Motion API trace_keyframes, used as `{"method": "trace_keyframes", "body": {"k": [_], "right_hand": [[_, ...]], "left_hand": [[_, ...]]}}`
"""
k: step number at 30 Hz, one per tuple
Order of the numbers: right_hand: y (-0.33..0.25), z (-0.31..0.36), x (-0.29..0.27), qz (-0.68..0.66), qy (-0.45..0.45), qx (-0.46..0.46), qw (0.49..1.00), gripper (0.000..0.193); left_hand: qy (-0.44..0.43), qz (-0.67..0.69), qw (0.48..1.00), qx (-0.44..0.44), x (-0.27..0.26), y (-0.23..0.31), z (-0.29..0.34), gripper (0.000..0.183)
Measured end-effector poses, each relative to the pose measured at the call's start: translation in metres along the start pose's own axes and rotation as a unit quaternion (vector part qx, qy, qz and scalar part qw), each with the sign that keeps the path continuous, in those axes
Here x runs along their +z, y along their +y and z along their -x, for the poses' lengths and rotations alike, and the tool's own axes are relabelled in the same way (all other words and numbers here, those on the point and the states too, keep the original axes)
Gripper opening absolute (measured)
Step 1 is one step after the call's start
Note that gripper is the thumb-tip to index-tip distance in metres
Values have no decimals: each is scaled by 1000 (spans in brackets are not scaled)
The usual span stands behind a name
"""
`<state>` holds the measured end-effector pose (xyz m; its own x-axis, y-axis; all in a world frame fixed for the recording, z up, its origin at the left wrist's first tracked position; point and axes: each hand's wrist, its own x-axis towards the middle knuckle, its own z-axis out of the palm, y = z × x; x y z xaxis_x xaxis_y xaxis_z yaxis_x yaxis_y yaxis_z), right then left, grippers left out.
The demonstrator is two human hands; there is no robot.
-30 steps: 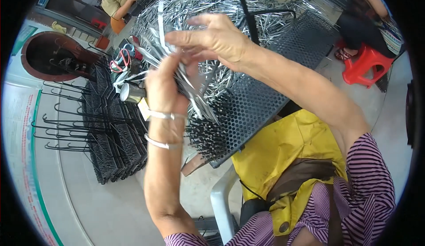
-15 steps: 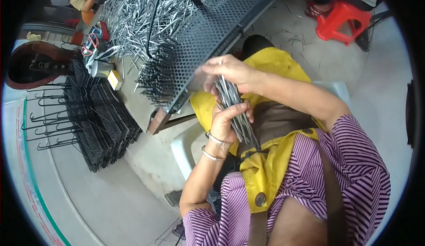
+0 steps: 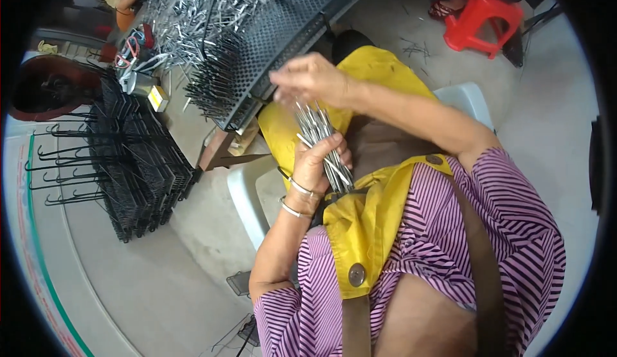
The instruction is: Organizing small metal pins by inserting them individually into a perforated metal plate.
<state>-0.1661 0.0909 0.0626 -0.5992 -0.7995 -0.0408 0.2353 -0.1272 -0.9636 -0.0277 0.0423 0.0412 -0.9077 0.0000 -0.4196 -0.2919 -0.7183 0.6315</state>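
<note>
While the person sits in a yellow apron (image 3: 360, 228) over a purple striped shirt (image 3: 514, 228), the left hand (image 3: 318, 161), with two thin bangles at its wrist, is closed around a bundle of thin silvery metal pins (image 3: 321, 142), held upright in front of the chest. Just above, the right hand (image 3: 312, 80) hovers at the top of the bundle, its fingers curled and pinched together at the pin tips; whether they grip a pin cannot be told. A white plastic chair (image 3: 247, 196) shows under the person. Beyond the hands, a black perforated panel (image 3: 270, 42) lies tilted on the counter (image 3: 193, 113), with many pins standing in its near end and a loose heap of silvery pins (image 3: 193, 3) farther back. To the left, black wire racks (image 3: 128, 158) are stacked on the floor. Far right stands a red plastic stool (image 3: 482, 19).
</note>
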Motion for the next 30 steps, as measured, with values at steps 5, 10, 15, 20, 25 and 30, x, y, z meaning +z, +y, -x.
{"method": "trace_keyframes", "body": {"k": [5,10,15,20,25,30], "right_hand": [[-11,-2,-11,90,-88,24,992,52],[2,13,-1,244,-225,-5,943,53],[0,16,-20,-32,-32,61,997,46],[15,38,-39,41,-5,108,993,29],[22,40,-27,32,1,73,997,15],[19,31,-33,45,-1,116,992,12]], "left_hand": [[-8,-18,1000,15,5,0,-2,19],[-16,-58,998,13,-1,-4,3,23],[18,-40,999,6,1,0,7,16],[42,13,998,34,-12,0,-3,22],[83,-52,994,42,-4,9,-9,19],[105,-79,990,58,4,19,-18,16]]}}
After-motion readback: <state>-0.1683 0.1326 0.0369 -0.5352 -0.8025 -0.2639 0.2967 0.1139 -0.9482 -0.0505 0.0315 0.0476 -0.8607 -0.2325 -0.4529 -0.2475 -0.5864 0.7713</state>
